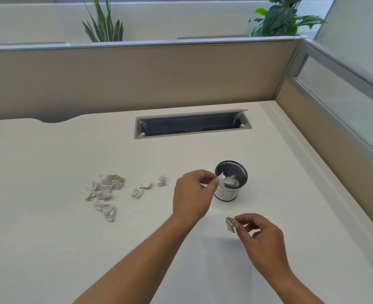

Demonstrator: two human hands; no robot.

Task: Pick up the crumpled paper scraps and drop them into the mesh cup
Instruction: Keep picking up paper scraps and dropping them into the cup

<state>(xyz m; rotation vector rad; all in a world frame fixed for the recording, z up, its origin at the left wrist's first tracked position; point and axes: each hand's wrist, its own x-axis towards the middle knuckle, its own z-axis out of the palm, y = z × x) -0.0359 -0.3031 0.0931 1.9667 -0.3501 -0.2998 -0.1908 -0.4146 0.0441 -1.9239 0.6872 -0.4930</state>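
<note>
On the white desk (49, 238) the left hand (193, 194) pinches a white scrap (221, 178) at the rim of the mesh cup (231, 191), which holds paper. The right hand (263, 238) pinches a folded scrap (230, 224) near the cup. Loose scraps (103, 191) lie left of it, well apart

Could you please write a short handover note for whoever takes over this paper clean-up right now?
Left hand: pinches a white scrap at the near rim of the mesh cup, not yet released.
Right hand: pinches a folded scrap, held in front of the cup.
Done: some paper already sits in the cup.
Left: drop both held scraps, then clear the three loose scraps and the pile of scraps on the desk to the cup's left.
</note>
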